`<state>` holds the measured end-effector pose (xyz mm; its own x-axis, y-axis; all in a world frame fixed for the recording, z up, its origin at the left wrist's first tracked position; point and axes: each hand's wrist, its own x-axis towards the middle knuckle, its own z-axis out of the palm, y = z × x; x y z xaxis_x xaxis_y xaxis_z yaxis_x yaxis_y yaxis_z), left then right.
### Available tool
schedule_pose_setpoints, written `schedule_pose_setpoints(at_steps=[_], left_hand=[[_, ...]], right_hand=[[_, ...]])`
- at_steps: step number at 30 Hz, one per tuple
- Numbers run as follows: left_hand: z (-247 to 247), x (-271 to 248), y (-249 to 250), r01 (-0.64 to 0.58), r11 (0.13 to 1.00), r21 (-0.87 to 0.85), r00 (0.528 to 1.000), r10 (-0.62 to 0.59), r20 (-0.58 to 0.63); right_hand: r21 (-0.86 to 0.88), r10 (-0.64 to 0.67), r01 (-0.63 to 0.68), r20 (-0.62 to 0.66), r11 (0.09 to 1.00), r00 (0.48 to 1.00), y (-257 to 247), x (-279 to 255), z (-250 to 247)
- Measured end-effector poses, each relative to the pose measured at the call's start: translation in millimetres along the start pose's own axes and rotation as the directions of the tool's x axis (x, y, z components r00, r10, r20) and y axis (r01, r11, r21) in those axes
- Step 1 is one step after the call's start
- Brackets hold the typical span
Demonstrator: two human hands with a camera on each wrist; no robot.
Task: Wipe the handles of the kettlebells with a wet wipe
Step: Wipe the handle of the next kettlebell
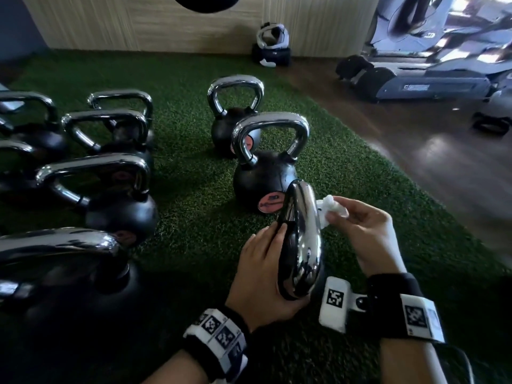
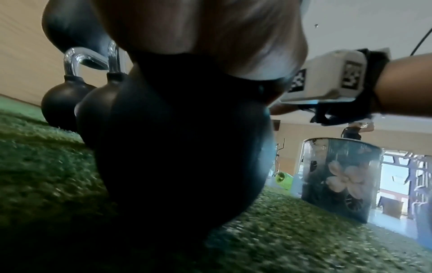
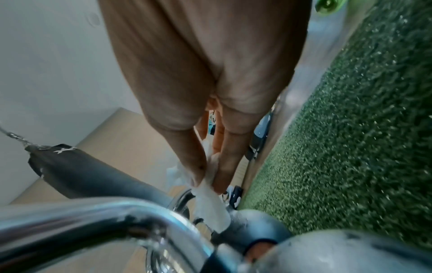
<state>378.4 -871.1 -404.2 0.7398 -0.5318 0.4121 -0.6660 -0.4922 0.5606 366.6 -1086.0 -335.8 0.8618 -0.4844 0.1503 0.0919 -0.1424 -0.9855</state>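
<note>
In the head view, the left hand (image 1: 263, 275) steadies the near kettlebell by its chrome handle (image 1: 302, 239); the palm lies against the near end and the fingers are stretched along the left side, not wrapped around it. The right hand (image 1: 363, 225) pinches a crumpled wet wipe (image 1: 329, 205) between thumb and fingers, touching the right side of this handle near its far end. More kettlebells (image 1: 110, 195) stand on the green turf (image 1: 194, 176) to the left and farther away.

In the left wrist view, the dark kettlebell body (image 2: 182, 144) fills the middle; the palm covers the top, and the fingers are hidden.

In the right wrist view, the fingertips (image 3: 219, 177) clamp the wipe, which hangs down to the handle (image 3: 121, 212).

I judge the wiping of this handle is in progress. The next move probably needs sliding the wipe along the whole curve, while the left hand keeps the kettlebell from tipping.
</note>
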Motion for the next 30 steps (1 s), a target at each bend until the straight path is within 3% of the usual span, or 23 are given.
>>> schedule_pose_setpoints(at_steps=[5, 9, 11, 16, 19, 23, 25, 28, 30], left_hand=[[-40, 22, -21, -0.115, 0.955, -0.274, 0.978, 0.157, 0.135], [-45, 26, -25, -0.119, 0.951, -0.286, 0.964, 0.180, 0.197], [-42, 25, -28, -0.114, 0.952, -0.285, 0.964, 0.175, 0.199], [-38, 25, -29, -0.102, 0.960, -0.261, 0.968, 0.157, 0.198], [-36, 30, -31, -0.115, 0.968, -0.221, 0.963, 0.163, 0.216], [-36, 41, -33, -0.139, 0.975, -0.173, 0.949, 0.181, 0.258], [-37, 47, -33, -0.136, 0.980, -0.144, 0.941, 0.173, 0.290], [-38, 56, -31, -0.084, 0.989, -0.119, 0.938, 0.119, 0.326], [-38, 62, -30, -0.039, 0.989, -0.140, 0.938, 0.085, 0.336]], right_hand=[[-0.050, -0.008, 0.009, 0.013, 0.999, 1.000, 5, -2, 23], [-0.375, -0.077, 0.069, -0.006, 0.924, 0.997, 12, 2, 24], [-0.420, -0.075, 0.069, 0.003, 0.905, 0.997, 11, 1, 24], [-0.247, -0.197, 0.157, -0.147, 0.956, 0.969, 2, 3, 29], [-0.141, -0.232, 0.209, -0.171, 0.968, 0.958, 1, 5, 32], [-0.116, -0.215, 0.198, -0.154, 0.973, 0.964, 0, 10, 35], [-0.121, -0.296, 0.282, -0.128, 0.952, 0.946, -9, 9, 30], [-0.153, -0.447, 0.443, 0.008, 0.883, 0.895, -30, 2, 23], [-0.175, -0.472, 0.474, 0.055, 0.863, 0.880, -34, 1, 20]])
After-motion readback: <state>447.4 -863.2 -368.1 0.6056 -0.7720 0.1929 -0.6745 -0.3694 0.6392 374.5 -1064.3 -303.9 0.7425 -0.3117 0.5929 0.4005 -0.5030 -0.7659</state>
